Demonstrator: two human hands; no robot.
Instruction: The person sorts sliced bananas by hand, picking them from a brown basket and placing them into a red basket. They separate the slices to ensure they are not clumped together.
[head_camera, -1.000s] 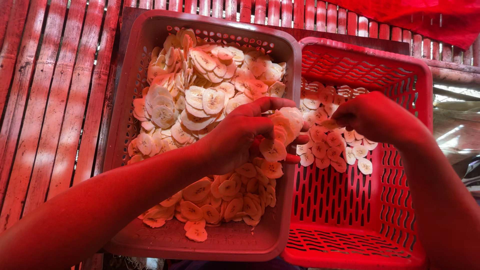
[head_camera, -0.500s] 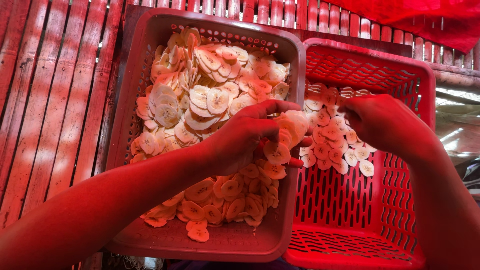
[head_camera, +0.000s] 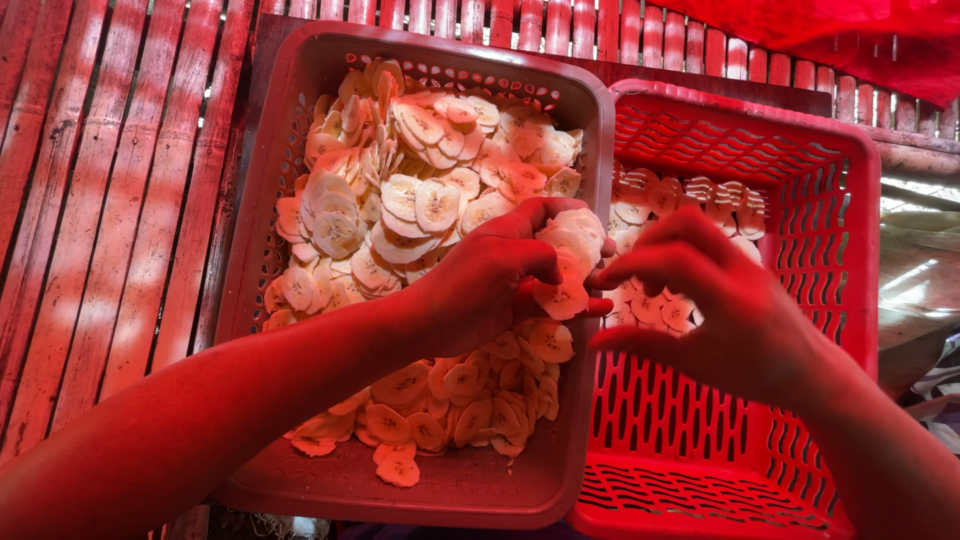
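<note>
- The fingers (head_camera: 535, 262) of the left hand (head_camera: 480, 285) are curled narrow around a small stack of pale round slices (head_camera: 565, 255), thumb on the near side and the other fingers wrapped over the top; the fingers (head_camera: 665, 262) of the right hand (head_camera: 720, 310) are bent and pinched together just beside that stack, their tips touching or almost touching a slice at its edge, though I cannot tell whether they grip one.
- Under and to the left of both sets of fingers lies a slatted bamboo floor (head_camera: 110, 200), its strips running away from the camera, all washed in red light.
- Beneath the left fingers sits a large pinkish plastic basket (head_camera: 300, 110) with slotted walls, its right rim passing right under the held stack.
- Beneath the right fingers stands a red plastic basket (head_camera: 830, 200), also slotted, pressed side by side against the first.
- Beyond and left of the left fingers, a heap of sliced chips (head_camera: 420, 190) fills most of the pinkish basket and spreads back under the left wrist toward the near wall.
- Past the right fingers, at the far end of the red basket, lies a smaller pile of slices (head_camera: 690, 195).
- Well beyond the right fingers, at the top edge, hangs a red cloth (head_camera: 850, 40).
</note>
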